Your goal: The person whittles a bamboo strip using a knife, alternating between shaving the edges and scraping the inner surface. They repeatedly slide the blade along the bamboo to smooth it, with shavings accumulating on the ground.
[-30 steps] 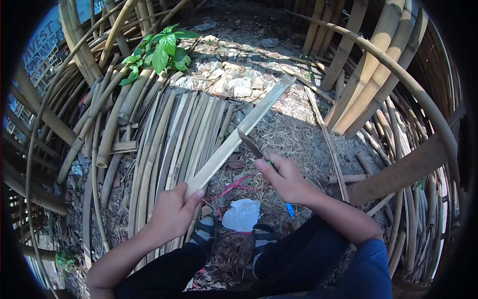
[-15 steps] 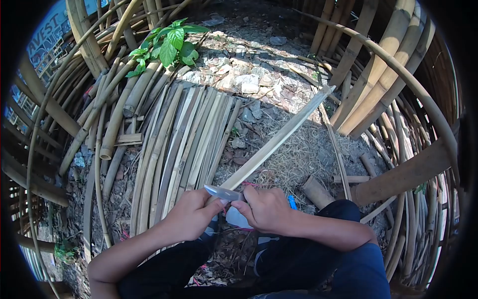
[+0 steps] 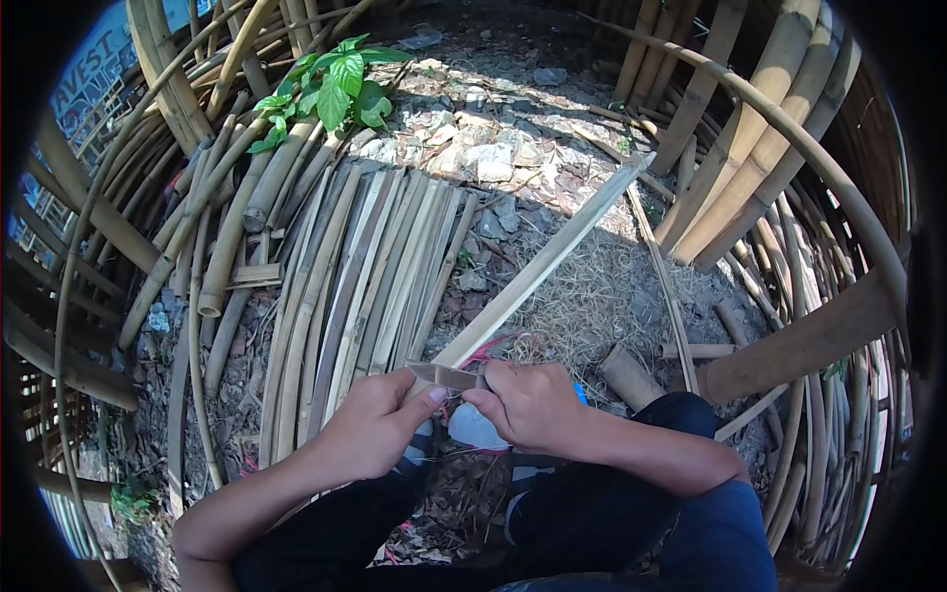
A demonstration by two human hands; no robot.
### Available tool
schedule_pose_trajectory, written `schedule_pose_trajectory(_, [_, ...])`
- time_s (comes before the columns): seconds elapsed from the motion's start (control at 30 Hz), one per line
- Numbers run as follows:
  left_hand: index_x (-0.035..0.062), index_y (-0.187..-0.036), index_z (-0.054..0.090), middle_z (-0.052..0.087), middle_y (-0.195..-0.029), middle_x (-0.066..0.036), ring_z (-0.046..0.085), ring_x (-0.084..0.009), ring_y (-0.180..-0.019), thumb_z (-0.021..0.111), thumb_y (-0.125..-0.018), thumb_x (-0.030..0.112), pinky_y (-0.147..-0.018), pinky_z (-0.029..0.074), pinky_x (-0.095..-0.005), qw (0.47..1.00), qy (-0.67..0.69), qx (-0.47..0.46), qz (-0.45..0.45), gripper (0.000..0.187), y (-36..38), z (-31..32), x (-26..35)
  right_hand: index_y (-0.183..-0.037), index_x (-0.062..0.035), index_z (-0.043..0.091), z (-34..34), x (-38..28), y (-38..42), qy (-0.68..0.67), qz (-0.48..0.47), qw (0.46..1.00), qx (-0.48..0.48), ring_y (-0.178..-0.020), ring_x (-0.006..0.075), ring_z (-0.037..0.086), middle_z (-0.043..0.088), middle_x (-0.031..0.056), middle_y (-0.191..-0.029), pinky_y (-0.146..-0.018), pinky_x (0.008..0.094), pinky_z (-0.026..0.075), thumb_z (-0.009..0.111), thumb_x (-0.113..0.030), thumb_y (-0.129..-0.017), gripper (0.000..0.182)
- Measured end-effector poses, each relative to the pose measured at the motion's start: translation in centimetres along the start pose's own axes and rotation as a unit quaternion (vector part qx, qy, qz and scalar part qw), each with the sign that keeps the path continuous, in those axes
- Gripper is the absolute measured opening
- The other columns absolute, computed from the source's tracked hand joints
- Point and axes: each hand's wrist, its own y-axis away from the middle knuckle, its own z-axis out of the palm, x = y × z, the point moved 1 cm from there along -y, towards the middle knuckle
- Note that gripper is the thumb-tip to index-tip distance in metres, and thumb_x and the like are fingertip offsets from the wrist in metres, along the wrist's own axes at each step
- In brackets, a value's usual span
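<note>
My right hand [image 3: 538,409] is closed round the grip of a knife [image 3: 452,377], whose short blade points left and lies across the near end of a bamboo strip [image 3: 552,271]. My left hand [image 3: 367,429] is closed on that near end, its thumb close to the blade. From my hands the pale strip slants up and away to the right. The handle of the knife is mostly hidden in my right fist. Below the hands, between my knees, a whitish rounded object [image 3: 475,428] shows in part.
Split bamboo strips [image 3: 370,286] lie side by side at the left. Thin shavings [image 3: 592,306] cover the ground right of centre. Bamboo poles [image 3: 779,109] stand at the right, a short bamboo piece [image 3: 629,377] lies by my knee, and a leafy plant [image 3: 335,89] grows behind.
The strip's far end has shifted slightly up and to the left. The knife blade has turned a little and shows a different face. Both hands keep their hold.
</note>
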Motion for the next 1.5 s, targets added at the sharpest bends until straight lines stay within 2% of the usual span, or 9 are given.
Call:
schedule_pose_trajectory(0.47, [-0.0054,-0.082,0.060,0.051,-0.056,-0.011,0.051,-0.0176,-0.053,0.055,-0.099,0.036,-0.051,0.039,-0.0381,1.000,-0.001,0.012,-0.007,0.045,0.2,-0.5,0.6,-0.073,-0.0068,0.051,-1.3,1.1,-0.7,0.100,-0.032,0.993,0.052,-0.042,0.0244,0.058,0.054,0.0078,-0.051,-0.037,0.0381,0.044,0.063,-0.040,-0.092,0.040])
schedule_pose_trajectory(0.53, [-0.0052,-0.081,0.060,0.050,-0.055,-0.010,0.050,-0.0163,-0.052,0.055,-0.099,0.036,-0.050,0.039,-0.0375,1.000,-0.026,0.010,-0.015,0.045,0.2,-0.7,0.7,-0.072,-0.0070,0.051,-1.2,1.9,-0.6,0.123,0.014,0.990,0.060,-0.042,0.0235,0.058,0.054,0.0073,-0.050,-0.038,0.0375,0.045,0.063,-0.041,-0.092,0.041])
schedule_pose_trajectory(0.87, [-0.0024,-0.078,0.059,0.048,-0.053,-0.003,0.048,-0.0109,-0.048,0.052,-0.101,0.039,-0.046,0.036,-0.0321,0.999,0.039,0.012,-0.021,0.048,0.3,-0.9,0.1,-0.071,-0.0077,0.050,-2.9,2.9,-1.3,0.163,-0.023,0.983,0.077,-0.040,0.0230,0.056,0.052,0.0057,-0.049,-0.037,0.0362,0.043,0.061,-0.040,-0.094,0.041])
schedule_pose_trajectory(0.97, [-0.0026,-0.077,0.058,0.048,-0.054,-0.003,0.048,-0.0117,-0.048,0.052,-0.101,0.039,-0.046,0.036,-0.0332,0.999,0.035,0.012,-0.023,0.048,0.6,-0.7,-1.0,-0.075,-0.0055,0.052,-4.0,5.4,-1.0,0.165,0.076,0.980,0.083,-0.042,0.0286,0.057,0.054,0.0096,-0.050,-0.039,0.0410,0.044,0.056,-0.040,-0.097,0.041])
schedule_pose_trajectory(1.03, [-0.0029,-0.077,0.057,0.048,-0.054,-0.004,0.047,-0.0124,-0.049,0.052,-0.101,0.039,-0.047,0.036,-0.0343,0.999,0.037,0.012,-0.029,0.049,1.0,-0.8,-1.7,-0.079,-0.0032,0.055,-5.8,8.4,-1.1,0.197,0.192,0.958,0.075,-0.046,0.0357,0.059,0.056,0.0149,-0.052,-0.043,0.0466,0.045,0.050,-0.037,-0.100,0.040])
schedule_pose_trajectory(1.13, [-0.0042,-0.078,0.058,0.048,-0.055,-0.006,0.047,-0.0142,-0.050,0.053,-0.100,0.040,-0.048,0.037,-0.0365,0.999,-0.005,-0.006,-0.043,0.049,0.8,-0.4,-1.6,-0.082,-0.0023,0.056,-4.7,7.3,-0.5,0.111,0.225,0.966,0.062,-0.050,0.0397,0.061,0.058,0.0183,-0.054,-0.046,0.0500,0.046,0.046,-0.035,-0.102,0.039])
schedule_pose_trajectory(1.2, [-0.0020,-0.079,0.056,0.048,-0.065,-0.001,0.042,-0.0097,-0.064,0.049,-0.102,0.040,-0.058,0.036,-0.0316,0.996,-0.013,-0.037,-0.080,0.048,0.9,-0.3,-0.6,-0.083,-0.0022,0.057,-3.5,4.2,-0.2,0.088,0.172,0.981,0.028,-0.047,0.0380,0.060,0.057,0.0180,-0.053,-0.045,0.0493,0.047,0.049,-0.033,-0.101,0.037])
schedule_pose_trajectory(1.33, [0.0015,-0.077,0.057,0.046,-0.061,0.002,0.041,-0.0076,-0.059,0.048,-0.102,0.040,-0.054,0.035,-0.0286,0.996,0.030,-0.033,-0.074,0.047,0.9,-0.3,-0.6,-0.082,-0.0018,0.058,-2.1,2.4,0.2,0.064,0.078,0.995,0.002,-0.045,0.0368,0.060,0.056,0.0176,-0.052,-0.044,0.0486,0.047,0.053,-0.034,-0.099,0.037])
schedule_pose_trajectory(1.5, [0.0041,-0.077,0.057,0.041,-0.056,0.005,0.036,-0.0049,-0.051,0.048,-0.102,0.040,-0.047,0.028,-0.0264,0.995,0.045,-0.031,-0.081,0.045,1.4,-0.5,-1.7,-0.079,-0.0040,0.056,-4.7,7.9,-0.8,0.089,0.164,0.982,0.038,-0.046,0.0379,0.059,0.056,0.0171,-0.051,-0.045,0.0494,0.046,0.050,-0.039,-0.100,0.041])
